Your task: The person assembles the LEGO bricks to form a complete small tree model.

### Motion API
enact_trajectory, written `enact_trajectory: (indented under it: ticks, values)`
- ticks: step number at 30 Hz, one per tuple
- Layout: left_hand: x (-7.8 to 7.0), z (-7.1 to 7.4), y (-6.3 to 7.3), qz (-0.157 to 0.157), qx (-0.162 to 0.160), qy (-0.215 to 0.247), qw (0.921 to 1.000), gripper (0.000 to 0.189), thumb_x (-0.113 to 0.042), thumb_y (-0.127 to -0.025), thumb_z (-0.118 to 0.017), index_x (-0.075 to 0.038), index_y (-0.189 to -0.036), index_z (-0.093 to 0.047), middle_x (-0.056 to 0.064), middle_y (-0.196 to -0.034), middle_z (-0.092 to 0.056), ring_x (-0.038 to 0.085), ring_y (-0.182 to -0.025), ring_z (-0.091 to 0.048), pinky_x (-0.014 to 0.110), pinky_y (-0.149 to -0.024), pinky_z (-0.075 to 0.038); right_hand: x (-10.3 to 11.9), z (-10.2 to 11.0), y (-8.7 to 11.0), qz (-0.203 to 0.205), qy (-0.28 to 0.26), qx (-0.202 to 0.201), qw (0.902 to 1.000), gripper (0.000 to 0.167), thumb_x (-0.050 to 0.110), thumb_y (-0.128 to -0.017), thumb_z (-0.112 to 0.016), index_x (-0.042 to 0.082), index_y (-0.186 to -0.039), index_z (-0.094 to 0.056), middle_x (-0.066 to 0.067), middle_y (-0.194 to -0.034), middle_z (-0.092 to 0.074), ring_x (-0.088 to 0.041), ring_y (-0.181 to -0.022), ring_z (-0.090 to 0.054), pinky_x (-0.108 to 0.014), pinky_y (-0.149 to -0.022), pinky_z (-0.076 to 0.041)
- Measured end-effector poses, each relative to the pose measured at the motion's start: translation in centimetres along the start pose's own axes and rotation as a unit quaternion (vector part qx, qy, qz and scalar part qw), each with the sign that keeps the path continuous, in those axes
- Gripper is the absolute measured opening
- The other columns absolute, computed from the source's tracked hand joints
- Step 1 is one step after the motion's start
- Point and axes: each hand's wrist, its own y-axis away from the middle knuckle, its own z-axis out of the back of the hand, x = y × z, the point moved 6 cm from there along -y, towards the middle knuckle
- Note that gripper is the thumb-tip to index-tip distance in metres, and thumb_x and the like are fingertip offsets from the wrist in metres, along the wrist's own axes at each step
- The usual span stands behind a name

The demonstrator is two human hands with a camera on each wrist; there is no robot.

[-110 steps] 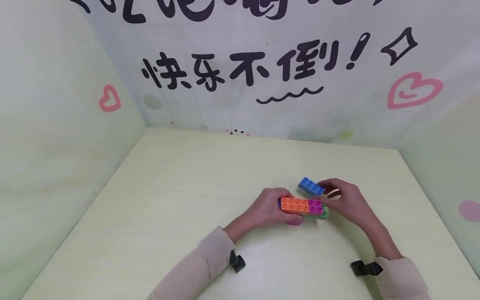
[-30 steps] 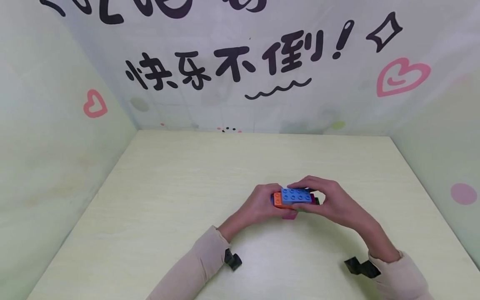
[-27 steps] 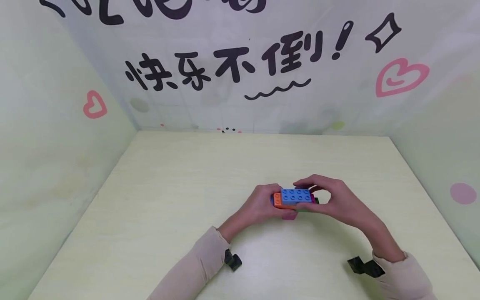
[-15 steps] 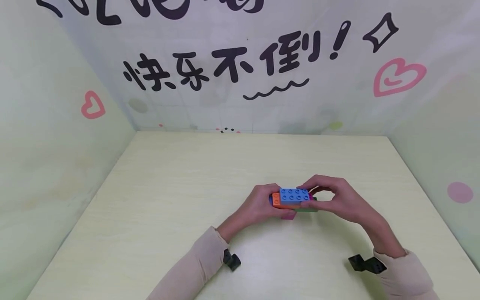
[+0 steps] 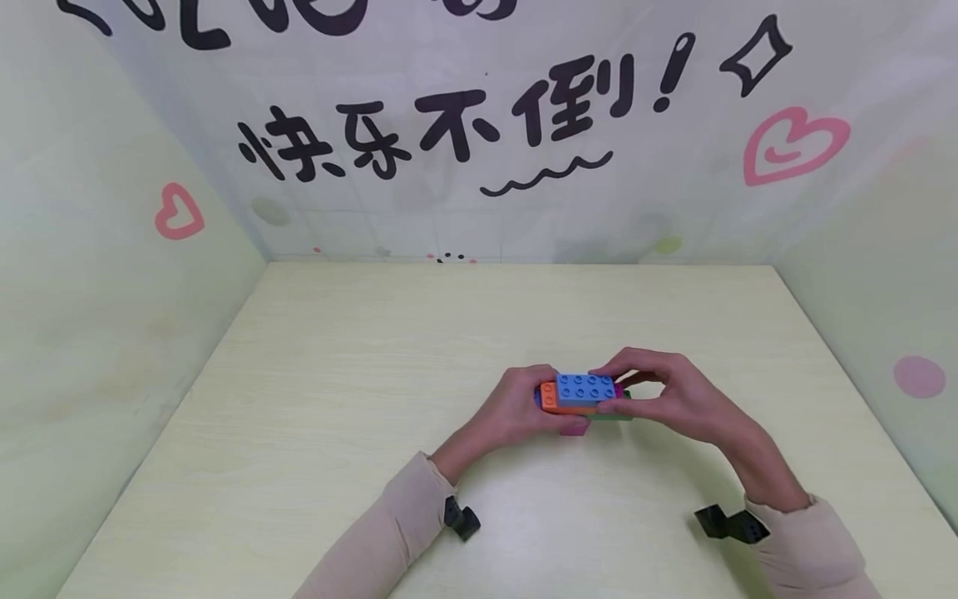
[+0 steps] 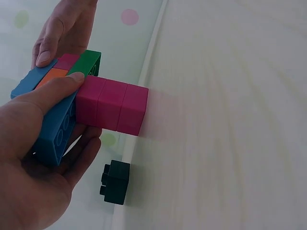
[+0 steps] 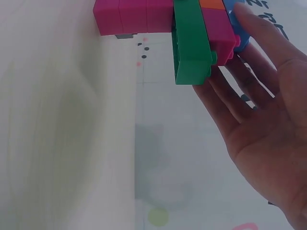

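Observation:
A toy-brick structure stands between both hands. Its stem is a column of pink bricks; above lie a green brick and a lower blue brick end to end. Over those come an orange brick and a short magenta brick. The upper blue brick sits on the orange one, leaving its left studs exposed. My left hand grips the structure's left end, thumb along the near side. My right hand pinches the right end of the upper blue brick between thumb and fingers.
In the left wrist view a dark green brick stands on the table beyond the left hand, which hides it from the head view. The pale tabletop meets printed fabric walls at the back and both sides.
The upper blue brick, earlier held behind the structure by the right hand, now lies on the orange brick. The right fingers have slid toward its right end; the left hand keeps its grip.

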Motion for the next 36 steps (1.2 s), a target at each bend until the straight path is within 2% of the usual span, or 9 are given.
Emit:
enact_trajectory:
  ticks: [13,19,22,24,28,31,33,36]
  values:
    - [0.1,-0.3,0.5,0.015,0.004,0.007,0.9999,0.040,-0.033,-0.075,-0.087,-0.012,-0.099,-0.063,-0.009,-0.091,-0.063,0.006,-0.079,-0.058,0.020,-0.069,-0.050,-0.2,-1.5,0.1,-0.009,0.041,-0.006,0.9991,0.038,0.022,-0.079,-0.084,0.025,-0.113,-0.066,0.009,-0.104,-0.065,-0.015,-0.092,-0.063,-0.031,-0.078,-0.054]
    - [0.0,-0.1,0.3,0.004,0.029,0.008,0.9995,0.038,-0.036,-0.077,-0.085,-0.016,-0.102,-0.064,-0.010,-0.093,-0.063,0.005,-0.081,-0.059,0.021,-0.072,-0.052,-0.4,-2.5,-0.2,-0.015,0.055,-0.003,0.9984,0.040,0.010,-0.076,-0.086,0.018,-0.108,-0.065,0.006,-0.092,-0.062,-0.015,-0.081,-0.058,-0.028,-0.066,-0.051]
    - [-0.2,0.7,0.2,-0.001,0.047,-0.004,0.9989,0.046,-0.044,-0.075,-0.084,-0.018,-0.107,-0.064,-0.011,-0.096,-0.063,0.007,-0.085,-0.059,0.022,-0.074,-0.051,-0.2,-2.4,-0.2,-0.016,0.052,-0.005,0.9985,0.038,0.011,-0.076,-0.086,0.020,-0.107,-0.064,0.006,-0.090,-0.062,-0.014,-0.079,-0.057,-0.027,-0.064,-0.051]
    - [-0.4,1.6,0.1,-0.013,0.057,0.004,0.9983,0.053,-0.047,-0.073,-0.084,-0.019,-0.114,-0.065,-0.012,-0.102,-0.063,0.007,-0.090,-0.059,0.024,-0.079,-0.052,-0.2,-2.3,-0.2,-0.018,0.048,-0.003,0.9987,0.037,0.015,-0.077,-0.086,0.022,-0.106,-0.065,0.007,-0.091,-0.062,-0.014,-0.079,-0.058,-0.027,-0.065,-0.051]
    - [-1.0,4.1,0.0,-0.050,0.063,0.072,0.9942,0.054,-0.033,-0.079,-0.084,-0.016,-0.126,-0.064,-0.008,-0.115,-0.064,0.014,-0.100,-0.061,0.037,-0.090,-0.050,-0.2,-2.2,-0.2,-0.024,0.051,0.000,0.9984,0.036,0.021,-0.077,-0.085,0.025,-0.107,-0.065,0.007,-0.091,-0.062,-0.015,-0.080,-0.059,-0.027,-0.063,-0.051]
    - [-0.7,5.8,-0.1,-0.060,0.041,0.101,0.9922,0.045,-0.023,-0.085,-0.079,-0.014,-0.126,-0.064,-0.003,-0.117,-0.065,0.018,-0.101,-0.062,0.043,-0.091,-0.049,-0.1,-2.2,-0.2,-0.029,0.067,0.002,0.9973,0.037,0.022,-0.077,-0.086,0.025,-0.107,-0.064,0.008,-0.090,-0.061,-0.015,-0.079,-0.057,-0.027,-0.061,-0.048]
    - [-0.1,6.4,-0.2,-0.048,0.015,0.091,0.9946,0.039,-0.024,-0.088,-0.076,-0.015,-0.124,-0.065,0.000,-0.115,-0.066,0.018,-0.100,-0.063,0.043,-0.090,-0.050,-0.1,-2.2,-0.2,-0.035,0.074,0.004,0.9966,0.037,0.025,-0.078,-0.085,0.025,-0.107,-0.064,0.008,-0.090,-0.061,-0.015,-0.079,-0.057,-0.027,-0.060,-0.048]
    - [1.4,6.6,-0.4,-0.018,-0.016,0.051,0.9984,0.035,-0.026,-0.089,-0.074,-0.013,-0.121,-0.067,0.004,-0.112,-0.067,0.013,-0.096,-0.063,0.036,-0.088,-0.051,-0.1,-2.3,-0.2,-0.040,0.077,0.005,0.9962,0.036,0.028,-0.078,-0.085,0.025,-0.107,-0.064,0.008,-0.090,-0.061,-0.015,-0.079,-0.057,-0.027,-0.060,-0.048]
